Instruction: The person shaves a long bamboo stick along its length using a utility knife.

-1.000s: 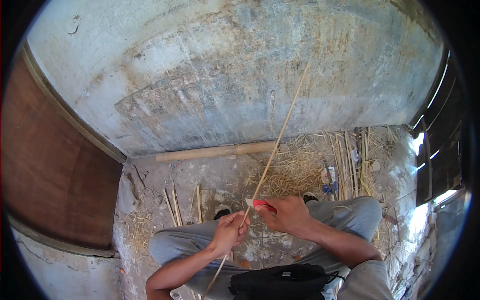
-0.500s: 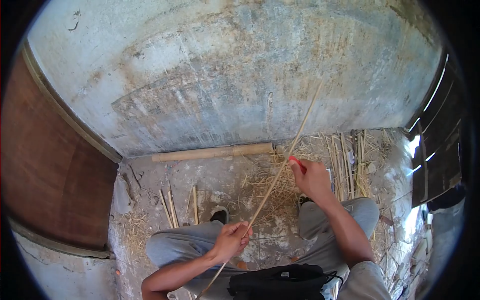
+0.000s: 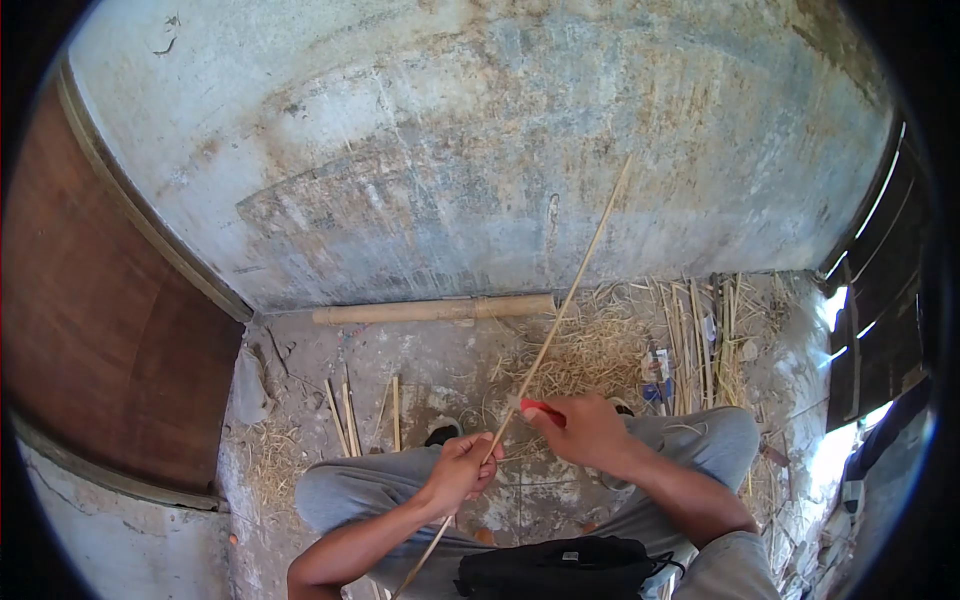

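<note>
A long thin bamboo strip [image 3: 577, 283] slants from beside my left thigh up toward the wall. My left hand [image 3: 463, 472] is closed around its lower part. In my right hand [image 3: 580, 430] is a red-handled knife [image 3: 540, 410], gripped in a fist. Its short blade rests against the strip, a little above my left hand. Most of the handle is hidden by my fingers.
A thick bamboo pole [image 3: 435, 309] lies along the base of the stained wall [image 3: 450, 200]. Curly shavings [image 3: 590, 358] are heaped before me, with bamboo strips [image 3: 697, 340] at the right. A brown door panel [image 3: 120, 300] stands left; a black bag [image 3: 565, 568] rests on my lap.
My right hand has drawn the knife down along the strip, toward my left hand. The left hand keeps its hold in nearly the same place.
</note>
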Demonstrator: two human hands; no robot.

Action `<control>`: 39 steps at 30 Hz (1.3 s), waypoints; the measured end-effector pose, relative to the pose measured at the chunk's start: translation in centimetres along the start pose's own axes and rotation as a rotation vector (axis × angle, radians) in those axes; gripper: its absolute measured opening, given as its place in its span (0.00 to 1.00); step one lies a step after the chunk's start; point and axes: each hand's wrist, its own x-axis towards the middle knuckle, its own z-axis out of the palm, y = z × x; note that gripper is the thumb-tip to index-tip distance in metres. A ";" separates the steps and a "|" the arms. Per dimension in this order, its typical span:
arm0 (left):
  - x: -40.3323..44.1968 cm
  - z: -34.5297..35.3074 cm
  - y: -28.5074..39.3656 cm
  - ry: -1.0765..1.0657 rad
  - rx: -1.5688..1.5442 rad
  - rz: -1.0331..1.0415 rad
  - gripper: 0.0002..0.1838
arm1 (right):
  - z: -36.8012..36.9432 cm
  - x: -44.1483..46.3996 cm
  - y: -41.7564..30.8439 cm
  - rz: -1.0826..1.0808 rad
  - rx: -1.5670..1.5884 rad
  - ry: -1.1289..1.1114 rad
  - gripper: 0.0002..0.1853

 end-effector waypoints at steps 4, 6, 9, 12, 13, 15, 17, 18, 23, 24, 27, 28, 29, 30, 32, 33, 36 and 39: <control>0.4 0.4 -0.2 -0.001 0.020 0.030 0.18 | -0.9 0.0 -0.3 0.028 0.000 -0.048 0.17; 0.3 0.5 -0.1 0.013 0.018 0.070 0.18 | -1.5 0.2 -0.6 0.044 -0.038 -0.084 0.20; 0.1 0.7 0.4 0.019 0.011 0.061 0.17 | -1.4 0.0 -0.8 -0.014 -0.037 0.016 0.17; 0.1 0.8 0.1 0.026 0.005 0.052 0.17 | -1.0 0.4 -0.3 -0.012 -0.030 0.148 0.17; 0.0 0.7 0.0 0.025 0.008 0.053 0.17 | -1.4 0.6 -0.2 -0.011 -0.030 0.151 0.17; -0.2 0.6 0.0 -0.013 -0.001 0.044 0.17 | -2.6 1.1 -0.2 0.020 -0.078 0.118 0.17; -0.1 0.4 -0.2 -0.009 0.017 0.057 0.18 | -2.3 1.1 0.1 0.009 -0.102 0.139 0.17; -0.2 0.4 -0.3 -0.001 0.038 0.066 0.18 | -2.0 1.1 0.2 0.000 -0.120 0.159 0.17; -0.4 0.5 0.0 0.010 0.018 0.078 0.18 | -1.3 1.8 0.5 -0.002 -0.100 0.187 0.17; -0.4 0.5 0.1 0.015 0.003 0.074 0.18 | -1.3 1.9 0.5 -0.012 -0.116 0.198 0.16; -0.4 0.2 -0.6 -0.003 0.043 0.102 0.17 | -2.4 3.1 0.8 0.082 -0.067 0.276 0.17; -0.5 0.2 -0.7 -0.004 0.044 0.103 0.17 | -2.7 3.4 1.3 0.082 -0.068 0.279 0.17; -0.7 0.3 -0.7 -0.009 0.056 0.089 0.17 | -3.0 3.8 1.9 0.134 -0.092 0.291 0.18; -0.8 0.3 -0.7 -0.015 0.068 0.075 0.17 | -3.3 4.1 2.5 0.186 -0.116 0.304 0.20; -1.0 0.1 -0.9 -0.025 0.069 0.072 0.18 | -3.7 4.6 3.4 0.204 -0.141 0.300 0.20; -1.1 0.0 -1.0 -0.031 0.067 0.067 0.18 | -3.9 4.8 3.6 0.219 -0.164 0.292 0.21; -2.3 -0.3 -1.0 0.042 0.121 0.075 0.18 | -4.0 4.7 2.7 0.204 -0.093 0.282 0.21; -3.9 -1.5 -1.8 0.051 0.152 0.160 0.18 | -4.5 4.8 1.9 0.217 -0.101 0.277 0.21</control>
